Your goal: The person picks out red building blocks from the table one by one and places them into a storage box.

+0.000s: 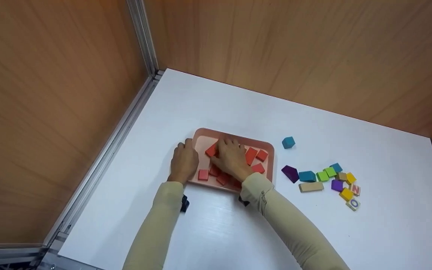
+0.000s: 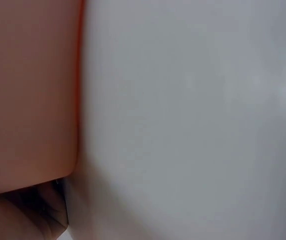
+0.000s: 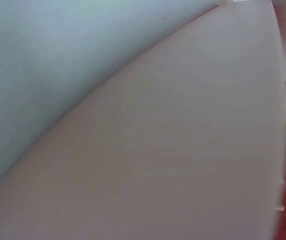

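Observation:
A pink tray (image 1: 270, 159) with rounded corners lies on the white table, holding several red blocks (image 1: 203, 174) of different shapes. At the tray's left side, my left hand (image 1: 184, 161) grips the edge. The left wrist view shows the tray's outer wall (image 2: 28, 95) close up, with part of the hand at the bottom corner. My right hand (image 1: 233, 157) reaches over the front rim into the tray, thumb and fingers around the edge of a red block (image 1: 211, 150). The palm and forearm hide some blocks. In the right wrist view the tray wall (image 3: 172, 130) covers most of the picture.
Right of the tray lies a group of coloured blocks, among them a purple block (image 1: 290, 173), a teal block (image 1: 307, 176) and a plain wooden block (image 1: 311, 187). A lone teal block (image 1: 288, 142) stands farther back. Wooden panels (image 1: 294, 48) border the table's left and back.

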Tool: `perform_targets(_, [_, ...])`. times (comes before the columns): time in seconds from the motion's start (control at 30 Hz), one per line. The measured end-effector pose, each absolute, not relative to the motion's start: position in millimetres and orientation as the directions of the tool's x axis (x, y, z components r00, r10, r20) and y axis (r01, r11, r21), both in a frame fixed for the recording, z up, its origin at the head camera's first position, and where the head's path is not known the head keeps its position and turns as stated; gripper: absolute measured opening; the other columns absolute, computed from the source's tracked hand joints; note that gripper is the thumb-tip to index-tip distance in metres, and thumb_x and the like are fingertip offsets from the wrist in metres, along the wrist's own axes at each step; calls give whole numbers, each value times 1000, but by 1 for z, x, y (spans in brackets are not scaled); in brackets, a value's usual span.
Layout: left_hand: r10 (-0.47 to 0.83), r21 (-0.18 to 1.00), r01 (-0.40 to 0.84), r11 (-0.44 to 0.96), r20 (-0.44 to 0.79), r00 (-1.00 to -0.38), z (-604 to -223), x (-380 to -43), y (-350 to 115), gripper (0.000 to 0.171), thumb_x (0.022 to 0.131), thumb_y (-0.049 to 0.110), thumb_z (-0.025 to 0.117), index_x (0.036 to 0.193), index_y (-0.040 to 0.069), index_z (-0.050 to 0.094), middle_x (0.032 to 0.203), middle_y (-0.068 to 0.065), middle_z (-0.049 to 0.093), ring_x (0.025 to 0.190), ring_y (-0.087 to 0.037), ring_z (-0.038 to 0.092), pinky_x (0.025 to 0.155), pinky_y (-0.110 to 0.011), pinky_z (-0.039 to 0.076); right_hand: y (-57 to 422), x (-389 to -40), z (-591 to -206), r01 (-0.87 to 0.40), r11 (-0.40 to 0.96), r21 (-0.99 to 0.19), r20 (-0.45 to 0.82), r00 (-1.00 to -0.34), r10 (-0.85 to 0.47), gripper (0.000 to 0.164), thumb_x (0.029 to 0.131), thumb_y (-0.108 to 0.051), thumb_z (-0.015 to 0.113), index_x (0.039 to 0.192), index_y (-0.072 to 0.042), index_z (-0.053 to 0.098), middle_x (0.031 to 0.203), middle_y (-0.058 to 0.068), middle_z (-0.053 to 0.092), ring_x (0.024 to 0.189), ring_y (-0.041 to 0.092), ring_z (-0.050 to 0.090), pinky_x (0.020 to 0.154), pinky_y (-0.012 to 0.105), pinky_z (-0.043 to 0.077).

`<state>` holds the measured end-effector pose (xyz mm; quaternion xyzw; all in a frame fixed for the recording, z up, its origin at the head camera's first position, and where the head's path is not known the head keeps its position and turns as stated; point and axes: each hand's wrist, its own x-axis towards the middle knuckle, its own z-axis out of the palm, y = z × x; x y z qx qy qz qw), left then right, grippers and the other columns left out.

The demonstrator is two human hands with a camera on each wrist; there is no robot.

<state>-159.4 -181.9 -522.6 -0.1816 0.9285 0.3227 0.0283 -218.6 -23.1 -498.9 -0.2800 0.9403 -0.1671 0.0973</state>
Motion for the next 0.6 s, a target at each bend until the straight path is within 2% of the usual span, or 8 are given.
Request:
perform_targets(0.17, [-275, 597, -325, 733, -177, -945, -525, -163, -183, 43, 106, 19, 46, 146, 3, 39, 123, -18, 49, 114, -29, 49, 94, -45, 46, -15, -217, -499, -477, 784, -397, -80, -833, -547, 34, 93, -33, 68, 117, -11, 56, 113, 6, 55, 109, 26, 47, 99, 46, 38])
perform_targets(0.33, [-217, 630, -307, 713, -218, -951, -527, -172, -190, 48, 104, 21, 49, 147, 1, 37, 125, -21, 49, 116, -33, 49, 95, -49, 44, 1, -219, -496, -497, 732, -466, 17, -832, -554, 32, 95, -25, 67, 120, -7, 59, 111, 7, 59, 102, 24, 55, 94, 42, 46])
perform_targets(0.43, [-234, 621, -346, 703, -258, -937, -528, -170, -198, 54, 103, 24, 50, 149, 0, 34, 128, -24, 46, 119, -37, 47, 97, -52, 42, 9, -220, -493, -513, 720, -467, 47, -828, -559, 41, 97, -26, 65, 132, -6, 57, 122, 9, 60, 112, 26, 56, 101, 44, 43])
perform_targets(0.6, [-286, 517, -374, 770, -244, -927, -527, -167, -209, 63, 103, 29, 51, 153, -1, 26, 141, -31, 35, 131, -45, 33, 102, -60, 34, 28, -227, -490, -498, 773, -393, 47, -850, -524, 51, 99, -29, 63, 143, -7, 49, 142, 13, 52, 133, 30, 46, 113, 47, 30])
